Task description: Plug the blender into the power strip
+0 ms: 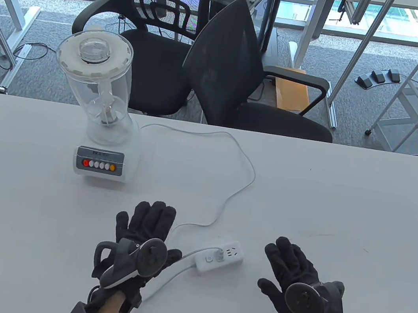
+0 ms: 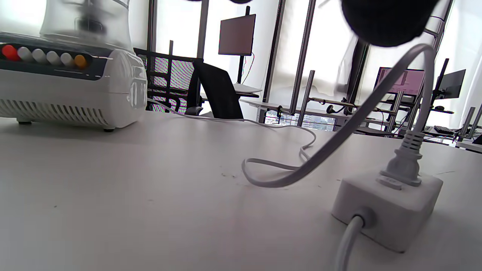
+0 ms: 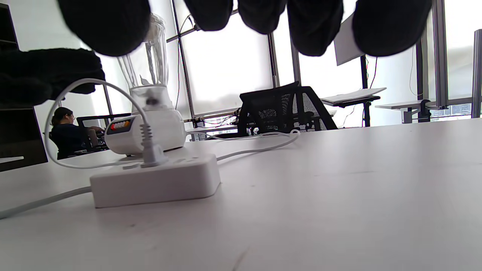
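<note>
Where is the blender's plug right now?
In the table view, the plug stands in the power strip, between the left hand and right hand.

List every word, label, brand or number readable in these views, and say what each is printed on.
No text can be read here.
Blender: a short dark brand mark sits above the buttons on the control panel, too blurred to read.
Power strip: only a round button symbol, no legible letters.
Monitors behind: screens washed out.
</note>
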`<state>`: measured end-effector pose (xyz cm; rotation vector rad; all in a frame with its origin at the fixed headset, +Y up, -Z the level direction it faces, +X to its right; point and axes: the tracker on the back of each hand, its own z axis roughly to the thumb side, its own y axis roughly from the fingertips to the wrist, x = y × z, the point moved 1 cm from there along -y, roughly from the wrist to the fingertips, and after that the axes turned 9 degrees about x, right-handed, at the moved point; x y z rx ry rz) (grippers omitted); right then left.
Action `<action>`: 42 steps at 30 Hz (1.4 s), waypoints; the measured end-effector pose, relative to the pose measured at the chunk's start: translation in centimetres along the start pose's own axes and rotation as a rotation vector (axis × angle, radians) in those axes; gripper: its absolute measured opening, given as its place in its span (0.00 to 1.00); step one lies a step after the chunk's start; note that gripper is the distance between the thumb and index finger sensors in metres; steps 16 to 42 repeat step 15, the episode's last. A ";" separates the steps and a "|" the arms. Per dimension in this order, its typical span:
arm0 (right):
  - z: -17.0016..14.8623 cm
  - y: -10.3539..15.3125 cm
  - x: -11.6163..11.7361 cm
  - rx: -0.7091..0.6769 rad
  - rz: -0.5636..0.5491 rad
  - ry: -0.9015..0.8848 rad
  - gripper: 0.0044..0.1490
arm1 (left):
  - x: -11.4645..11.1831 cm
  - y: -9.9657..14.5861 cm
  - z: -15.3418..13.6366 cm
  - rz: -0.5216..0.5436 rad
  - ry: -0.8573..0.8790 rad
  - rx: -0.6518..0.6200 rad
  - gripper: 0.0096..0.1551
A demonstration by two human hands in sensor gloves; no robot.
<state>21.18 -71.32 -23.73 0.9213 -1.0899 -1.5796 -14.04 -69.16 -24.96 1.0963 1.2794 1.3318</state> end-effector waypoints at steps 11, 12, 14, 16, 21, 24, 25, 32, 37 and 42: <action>0.2 0.0 0.0 -0.025 0.000 -0.023 0.51 | -0.9 0.4 0.4 -0.047 -0.017 -0.018 0.59; 0.3 0.1 -0.1 -0.029 -0.005 -0.018 0.51 | -1.1 0.3 0.5 -0.052 -0.024 -0.018 0.59; 0.4 0.1 -0.3 -0.033 -0.014 -0.021 0.51 | -1.3 0.2 0.5 -0.065 -0.034 -0.014 0.59; 0.4 0.2 -0.3 -0.034 -0.017 -0.023 0.51 | -1.4 0.2 0.5 -0.067 -0.034 -0.014 0.59; 0.4 0.2 -0.3 -0.034 -0.017 -0.023 0.51 | -1.4 0.2 0.5 -0.067 -0.034 -0.014 0.59; 0.4 0.2 -0.3 -0.034 -0.017 -0.023 0.51 | -1.4 0.2 0.5 -0.067 -0.034 -0.014 0.59; 0.4 0.2 -0.3 -0.034 -0.017 -0.023 0.51 | -1.4 0.2 0.5 -0.067 -0.034 -0.014 0.59; 0.4 0.2 -0.3 -0.034 -0.017 -0.023 0.51 | -1.4 0.2 0.5 -0.067 -0.034 -0.014 0.59; 0.4 0.2 -0.3 -0.034 -0.017 -0.023 0.51 | -1.4 0.2 0.5 -0.067 -0.034 -0.014 0.59; 0.4 0.2 -0.3 -0.034 -0.017 -0.023 0.51 | -1.4 0.2 0.5 -0.067 -0.034 -0.014 0.59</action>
